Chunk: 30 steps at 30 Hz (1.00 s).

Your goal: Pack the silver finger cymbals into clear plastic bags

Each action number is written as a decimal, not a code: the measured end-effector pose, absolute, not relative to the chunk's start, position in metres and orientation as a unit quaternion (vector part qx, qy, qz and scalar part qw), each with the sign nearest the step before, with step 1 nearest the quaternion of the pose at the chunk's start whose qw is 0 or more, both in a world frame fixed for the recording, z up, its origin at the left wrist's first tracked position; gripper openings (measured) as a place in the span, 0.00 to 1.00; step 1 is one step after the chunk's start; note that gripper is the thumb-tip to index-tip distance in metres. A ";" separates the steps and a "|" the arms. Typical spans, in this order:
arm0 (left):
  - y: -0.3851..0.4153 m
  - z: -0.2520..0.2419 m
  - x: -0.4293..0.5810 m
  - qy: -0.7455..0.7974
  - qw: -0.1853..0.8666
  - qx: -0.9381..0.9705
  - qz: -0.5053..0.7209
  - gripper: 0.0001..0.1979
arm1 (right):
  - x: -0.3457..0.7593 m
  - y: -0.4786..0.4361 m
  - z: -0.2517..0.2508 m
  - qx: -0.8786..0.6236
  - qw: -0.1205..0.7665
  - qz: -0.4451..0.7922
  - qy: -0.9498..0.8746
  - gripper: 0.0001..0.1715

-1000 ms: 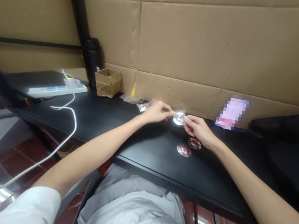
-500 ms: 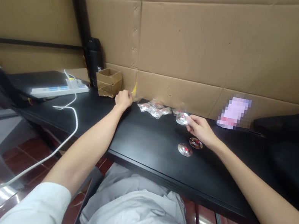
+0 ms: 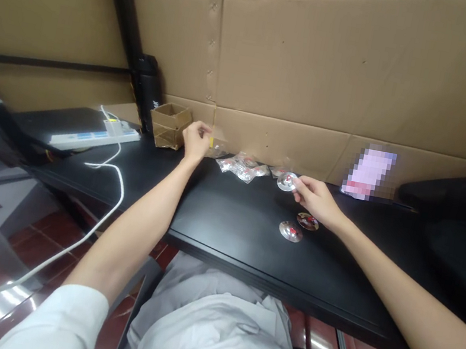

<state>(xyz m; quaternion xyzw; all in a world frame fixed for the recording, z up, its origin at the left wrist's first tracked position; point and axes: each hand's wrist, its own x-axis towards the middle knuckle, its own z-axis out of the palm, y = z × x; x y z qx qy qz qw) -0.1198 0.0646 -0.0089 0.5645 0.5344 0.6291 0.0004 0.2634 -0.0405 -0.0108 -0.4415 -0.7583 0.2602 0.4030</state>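
Between the thumb and fingers of my right hand [image 3: 314, 199] is a shiny round silver disc [image 3: 287, 182] with a red mark, held just above the tabletop. Two more discs lie on the table nearer to me: a silver one [image 3: 290, 231] and a darker one [image 3: 307, 221] beside it. My left hand [image 3: 197, 139] is raised by the back wall with its fingers curled together; what they pinch, if anything, is too small to make out. Right beside it is a clear plastic bag [image 3: 218, 149] with a yellow patch. Several discs in clear wrappers [image 3: 243, 167] lie in a cluster between my hands.
An open cardboard box [image 3: 170, 127] stands left of my left hand, with a black bottle [image 3: 146, 90] behind it. A white power strip [image 3: 95, 138] and its cable lie at the left. A blurred-out phone-like item [image 3: 368, 173] leans against the cardboard wall [image 3: 297, 65]. A dark bulky object [image 3: 465, 239] is at right.
My left hand has lifted a little from beside the plastic bag, its wrist turning upward. My right hand keeps hold of the disc almost in place.
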 end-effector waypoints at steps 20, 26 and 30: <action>0.009 -0.014 -0.009 0.332 0.513 0.639 0.466 0.27 | 0.264 -0.046 0.000 -0.418 0.536 0.252 -0.689 0.35; 0.013 -0.022 -0.008 0.335 0.488 0.670 0.447 0.19 | 0.259 -0.054 0.005 -0.413 0.536 0.246 -0.694 0.35; 0.009 -0.021 -0.004 0.330 0.545 0.630 0.445 0.21 | 0.255 -0.058 0.005 -0.405 0.518 0.249 -0.711 0.35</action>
